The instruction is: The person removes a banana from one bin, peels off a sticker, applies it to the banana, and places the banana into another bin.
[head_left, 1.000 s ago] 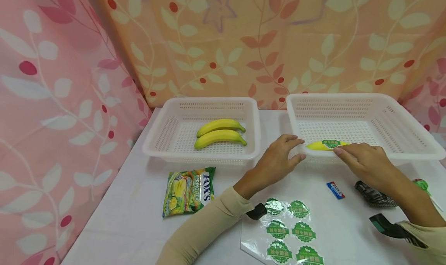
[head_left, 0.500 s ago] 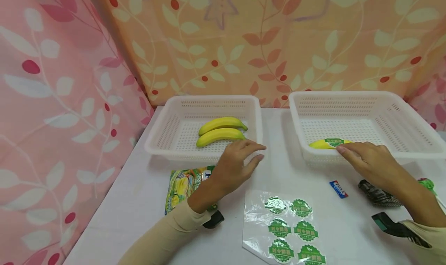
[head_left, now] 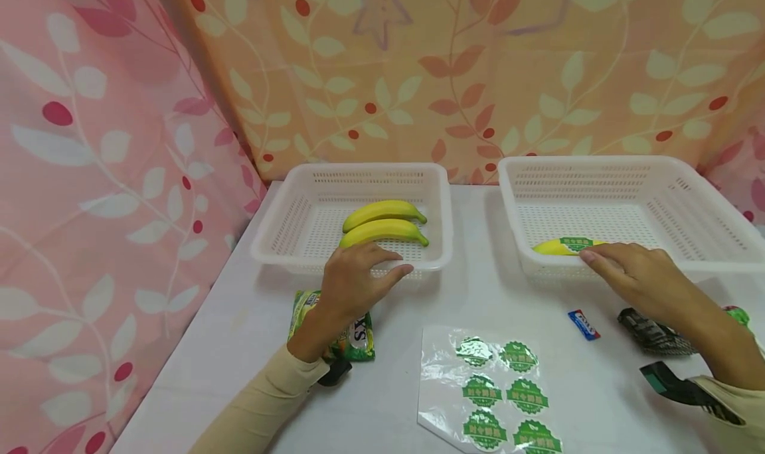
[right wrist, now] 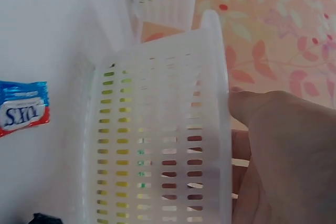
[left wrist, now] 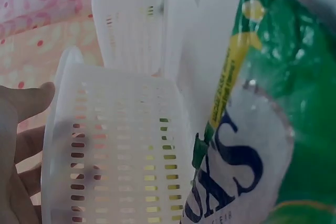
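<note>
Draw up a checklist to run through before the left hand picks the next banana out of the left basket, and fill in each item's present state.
1. Left hand at the left basket front rim, over the near banana: ok.
2. Left hand holds nothing: ok.
3. Two unlabelled bananas lie in that basket: ok.
4. Labelled banana lies in the right basket: ok.
5. Right hand clear of the labelled banana: not ok, fingertips at it.
6. Sticker sheet has stickers left: ok.
</note>
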Demonstrator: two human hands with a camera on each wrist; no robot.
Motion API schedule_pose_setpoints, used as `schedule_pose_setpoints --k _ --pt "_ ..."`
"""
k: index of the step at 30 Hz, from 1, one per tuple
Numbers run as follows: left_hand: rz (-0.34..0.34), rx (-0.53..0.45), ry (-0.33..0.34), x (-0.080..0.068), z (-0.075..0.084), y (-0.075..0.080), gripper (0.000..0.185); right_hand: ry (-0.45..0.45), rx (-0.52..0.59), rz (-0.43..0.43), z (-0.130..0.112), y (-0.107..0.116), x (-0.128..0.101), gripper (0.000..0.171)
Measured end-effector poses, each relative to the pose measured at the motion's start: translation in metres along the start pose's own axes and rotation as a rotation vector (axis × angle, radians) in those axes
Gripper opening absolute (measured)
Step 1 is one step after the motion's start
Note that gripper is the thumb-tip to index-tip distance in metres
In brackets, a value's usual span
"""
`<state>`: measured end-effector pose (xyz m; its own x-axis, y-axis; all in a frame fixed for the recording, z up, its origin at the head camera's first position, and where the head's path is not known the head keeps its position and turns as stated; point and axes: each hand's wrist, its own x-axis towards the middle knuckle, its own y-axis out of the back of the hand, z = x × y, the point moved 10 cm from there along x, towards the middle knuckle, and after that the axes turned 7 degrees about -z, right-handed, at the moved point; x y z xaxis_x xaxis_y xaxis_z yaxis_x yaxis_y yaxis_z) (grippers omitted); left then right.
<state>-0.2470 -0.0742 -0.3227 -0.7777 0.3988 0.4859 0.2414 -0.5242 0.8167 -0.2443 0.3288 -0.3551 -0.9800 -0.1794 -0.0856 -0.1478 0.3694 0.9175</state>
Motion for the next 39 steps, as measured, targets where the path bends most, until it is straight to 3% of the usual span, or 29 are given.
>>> schedule_pose_setpoints --k 5,10,16,21,29,35,39 --pt "-0.024 -0.008 0.025 0.002 -0.001 -0.001 0.031 0.069 0.073 0.013 -0.023 0.009 0.005 0.056" --pt "-0.05 -0.019 0.049 0.003 -0.004 -0.002 0.033 0.157 0.116 0.039 -0.072 0.022 0.021 0.051" --pt "-0.062 -0.013 0.058 0.003 -0.005 -0.002 0.035 0.315 0.156 0.044 -0.148 0.034 0.057 0.04" --pt "-0.104 -0.025 0.084 0.004 -0.007 -0.003 0.035 0.363 0.194 -0.049 -0.196 0.018 0.096 0.04" --pt "-0.24 -0.092 0.169 0.005 -0.016 -0.007 0.036 0.364 0.263 -0.233 -0.24 -0.022 0.15 0.044" --pt "-0.306 -0.069 0.241 0.004 -0.023 -0.009 0.041 0.269 0.346 -0.347 -0.249 -0.051 0.179 0.046" --pt "-0.349 -0.092 0.253 0.003 -0.026 -0.01 0.042 0.193 0.388 -0.399 -0.253 -0.065 0.19 0.052"
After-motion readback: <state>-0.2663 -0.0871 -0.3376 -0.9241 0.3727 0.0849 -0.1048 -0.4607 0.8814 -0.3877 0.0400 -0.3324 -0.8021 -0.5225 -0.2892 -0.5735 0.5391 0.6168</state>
